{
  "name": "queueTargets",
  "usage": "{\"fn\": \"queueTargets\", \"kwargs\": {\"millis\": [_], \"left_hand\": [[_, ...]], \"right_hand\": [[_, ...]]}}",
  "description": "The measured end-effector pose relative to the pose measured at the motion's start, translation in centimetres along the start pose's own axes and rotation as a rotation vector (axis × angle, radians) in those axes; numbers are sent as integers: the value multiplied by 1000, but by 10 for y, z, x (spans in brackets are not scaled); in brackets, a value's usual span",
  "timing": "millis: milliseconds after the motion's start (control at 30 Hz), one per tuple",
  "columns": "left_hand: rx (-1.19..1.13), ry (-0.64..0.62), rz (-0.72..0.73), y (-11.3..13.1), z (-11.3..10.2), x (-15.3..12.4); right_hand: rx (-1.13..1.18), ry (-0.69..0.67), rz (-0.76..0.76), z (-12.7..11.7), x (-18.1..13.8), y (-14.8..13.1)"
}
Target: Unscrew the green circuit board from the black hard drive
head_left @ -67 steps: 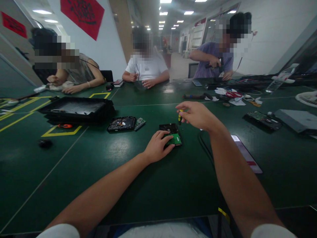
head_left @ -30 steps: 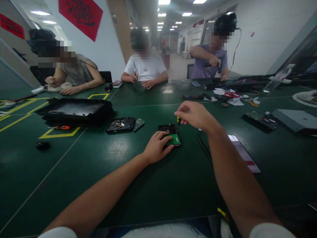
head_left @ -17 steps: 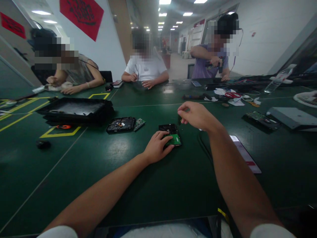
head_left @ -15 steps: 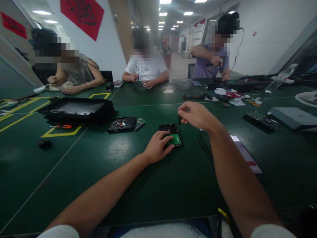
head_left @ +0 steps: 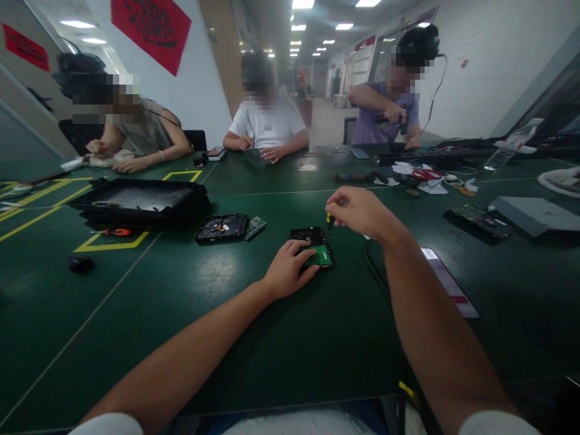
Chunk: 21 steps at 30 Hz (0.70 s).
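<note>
A small hard drive point(head_left: 312, 241) with a green circuit board on top lies on the dark green table point(head_left: 272, 338). My left hand point(head_left: 286, 270) rests on its near left side, with fingers laid over the board, holding it down. My right hand point(head_left: 357, 210) hovers just above the drive's far right corner, its fingers pinched round the top of a small yellow and black screwdriver point(head_left: 330, 219) that stands upright with its tip at the drive.
A second opened hard drive point(head_left: 222, 228) and a loose circuit board point(head_left: 256, 225) lie to the left, by a black tray point(head_left: 140, 199). A phone point(head_left: 448, 281) lies at the right. Three other people sit or stand at the far side.
My right hand has stayed over the drive's corner, its fingers shifting on the screwdriver so the yellow handle shows again. My left hand has not moved.
</note>
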<state>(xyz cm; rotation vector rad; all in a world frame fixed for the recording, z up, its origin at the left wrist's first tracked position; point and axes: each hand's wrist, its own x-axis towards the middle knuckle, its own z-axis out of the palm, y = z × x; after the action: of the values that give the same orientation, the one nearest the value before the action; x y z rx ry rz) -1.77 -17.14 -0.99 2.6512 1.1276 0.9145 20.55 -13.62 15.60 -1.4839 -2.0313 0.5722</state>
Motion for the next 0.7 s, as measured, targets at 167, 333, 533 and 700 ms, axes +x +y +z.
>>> {"fn": "queueTargets", "kwargs": {"millis": [167,333,533,700], "left_hand": [[-7,6,0,-1,1,0],[-5,-1,-6,0,-1,0],[-5,-7,-4,1,-2,1],[0,-10,-6,1,-2,0]], "right_hand": [[-4,-29,-76,-1,-1,2],[3,-27,-39,-1,-1,0],[66,-33,9,1,-1,-3],[46,-34,-84,1,0,2]]}}
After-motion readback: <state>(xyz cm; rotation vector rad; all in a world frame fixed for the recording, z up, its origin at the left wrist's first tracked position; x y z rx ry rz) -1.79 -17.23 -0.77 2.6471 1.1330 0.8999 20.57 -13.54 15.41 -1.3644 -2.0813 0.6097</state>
